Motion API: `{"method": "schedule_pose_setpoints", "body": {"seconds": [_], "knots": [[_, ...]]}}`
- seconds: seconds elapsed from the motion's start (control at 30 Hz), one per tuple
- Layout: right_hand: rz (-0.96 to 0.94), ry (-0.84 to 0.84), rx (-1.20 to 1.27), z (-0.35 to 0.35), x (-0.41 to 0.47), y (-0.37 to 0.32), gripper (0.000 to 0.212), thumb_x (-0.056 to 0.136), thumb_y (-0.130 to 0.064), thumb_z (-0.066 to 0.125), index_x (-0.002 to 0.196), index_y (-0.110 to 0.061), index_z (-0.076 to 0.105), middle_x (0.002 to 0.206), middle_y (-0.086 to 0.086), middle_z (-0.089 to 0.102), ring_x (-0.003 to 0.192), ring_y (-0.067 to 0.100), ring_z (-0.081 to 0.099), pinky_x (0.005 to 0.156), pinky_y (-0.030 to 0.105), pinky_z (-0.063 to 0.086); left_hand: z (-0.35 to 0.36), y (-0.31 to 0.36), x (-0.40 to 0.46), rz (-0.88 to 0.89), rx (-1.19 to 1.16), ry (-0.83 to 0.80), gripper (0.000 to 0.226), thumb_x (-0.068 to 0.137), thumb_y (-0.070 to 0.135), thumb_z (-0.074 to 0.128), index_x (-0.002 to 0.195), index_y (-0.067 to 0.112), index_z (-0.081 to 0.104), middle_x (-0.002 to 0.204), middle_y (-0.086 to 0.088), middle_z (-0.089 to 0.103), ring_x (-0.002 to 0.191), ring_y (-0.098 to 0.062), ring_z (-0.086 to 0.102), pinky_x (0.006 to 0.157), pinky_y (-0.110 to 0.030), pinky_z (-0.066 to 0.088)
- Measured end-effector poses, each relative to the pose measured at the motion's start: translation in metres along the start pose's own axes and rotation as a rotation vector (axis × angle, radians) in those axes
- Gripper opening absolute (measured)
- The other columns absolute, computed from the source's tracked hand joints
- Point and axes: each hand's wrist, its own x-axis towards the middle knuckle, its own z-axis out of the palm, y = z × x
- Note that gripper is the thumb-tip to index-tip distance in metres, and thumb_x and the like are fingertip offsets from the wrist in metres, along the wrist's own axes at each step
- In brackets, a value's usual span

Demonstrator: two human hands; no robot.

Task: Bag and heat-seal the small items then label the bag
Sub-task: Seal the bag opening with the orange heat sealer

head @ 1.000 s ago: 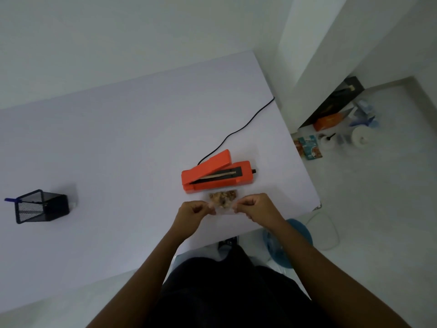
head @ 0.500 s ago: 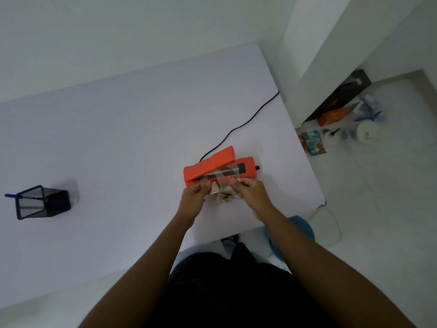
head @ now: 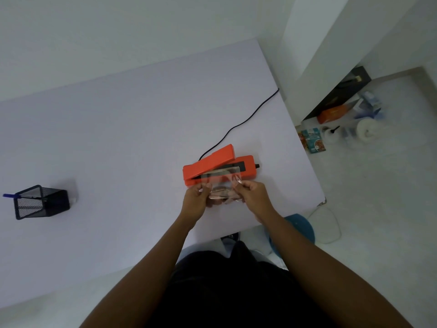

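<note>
A small clear plastic bag with brownish small items in its lower part is held between both hands. My left hand pinches its left edge and my right hand pinches its right edge. The bag's open top lies over the sealing strip of the orange heat sealer, whose lid is raised. The sealer sits on the white table just beyond my hands.
A black cord runs from the sealer to the table's far right edge. A black mesh pen holder with a blue pen stands at the left. Boxes and packets lie on the floor at the right. A blue stool is below the table edge.
Both hands have carried the bag forward from the table's near edge to the sealer, and its top now lies across the sealing strip.
</note>
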Motion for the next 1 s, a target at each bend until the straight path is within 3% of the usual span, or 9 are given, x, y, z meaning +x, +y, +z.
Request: {"method": "schedule_pose_setpoints", "body": {"seconds": [0.17, 0.3, 0.37, 0.47, 0.67, 0.8, 1.0], "knots": [[0.014, -0.002, 0.067, 0.004, 0.001, -0.007, 0.024, 0.097, -0.023, 0.064, 0.1, -0.001, 0.075, 0.076, 0.004, 0.075, 0.064, 0.005, 0.069, 0.06, 0.019, 0.054, 0.0, 0.002, 0.001, -0.002, -0.034, 0.029, 0.025, 0.103, 0.032, 0.049, 0.106, 0.018, 0.069, 0.098, -0.003, 0.076, 0.084, -0.018, 0.074, 0.07, -0.029, 0.061], [0.061, -0.033, 0.08, 0.003, 0.002, 0.0, 0.026, 0.098, -0.027, 0.062, 0.099, -0.004, 0.073, 0.088, 0.01, 0.079, 0.081, 0.023, 0.076, 0.076, 0.034, 0.062, 0.001, 0.002, 0.0, -0.012, -0.079, 0.006, 0.025, 0.103, 0.029, 0.049, 0.11, 0.011, 0.067, 0.101, -0.009, 0.076, 0.087, -0.025, 0.075, 0.072, -0.038, 0.062], [0.045, -0.042, 0.017, 0.001, 0.002, 0.002, 0.026, 0.098, -0.028, 0.062, 0.097, -0.006, 0.074, 0.086, 0.01, 0.078, 0.077, 0.022, 0.076, 0.071, 0.033, 0.061, 0.001, -0.003, -0.001, -0.025, -0.063, 0.014, 0.025, 0.103, 0.028, 0.05, 0.109, 0.009, 0.065, 0.098, -0.011, 0.076, 0.084, -0.028, 0.076, 0.069, -0.043, 0.063], [-0.029, -0.03, -0.082, 0.002, 0.0, -0.001, 0.026, 0.099, -0.028, 0.061, 0.096, -0.006, 0.075, 0.082, 0.007, 0.075, 0.067, 0.011, 0.072, 0.062, 0.027, 0.058, 0.003, -0.005, -0.004, -0.032, -0.034, 0.047, 0.024, 0.103, 0.028, 0.049, 0.11, 0.009, 0.062, 0.095, -0.01, 0.075, 0.076, -0.027, 0.076, 0.059, -0.041, 0.062], [-0.044, 0.015, -0.121, 0.001, 0.006, 0.006, 0.029, 0.095, -0.029, 0.067, 0.092, -0.001, 0.074, 0.078, 0.024, 0.072, 0.066, 0.043, 0.07, 0.059, 0.047, 0.061, 0.0, -0.007, -0.001, -0.096, -0.058, 0.045, 0.024, 0.102, 0.027, 0.051, 0.109, 0.009, 0.067, 0.098, -0.008, 0.076, 0.083, -0.025, 0.075, 0.065, -0.04, 0.063], [0.026, -0.014, -0.045, -0.004, 0.007, -0.001, 0.028, 0.095, -0.028, 0.068, 0.097, -0.001, 0.073, 0.078, 0.011, 0.077, 0.063, 0.024, 0.073, 0.058, 0.034, 0.06, -0.001, -0.005, 0.006, -0.141, -0.085, 0.035, 0.023, 0.101, 0.03, 0.054, 0.104, 0.012, 0.07, 0.1, -0.004, 0.076, 0.089, -0.023, 0.074, 0.073, -0.036, 0.062], [0.058, 0.009, -0.039, -0.001, 0.014, -0.001, 0.03, 0.093, -0.034, 0.069, 0.093, -0.004, 0.074, 0.087, 0.014, 0.077, 0.07, 0.024, 0.072, 0.056, 0.027, 0.057, 0.007, 0.003, 0.01, -0.168, -0.194, 0.077, 0.022, 0.1, 0.031, 0.056, 0.097, 0.014, 0.07, 0.096, -0.007, 0.077, 0.087, -0.027, 0.074, 0.076, -0.043, 0.061]]}}
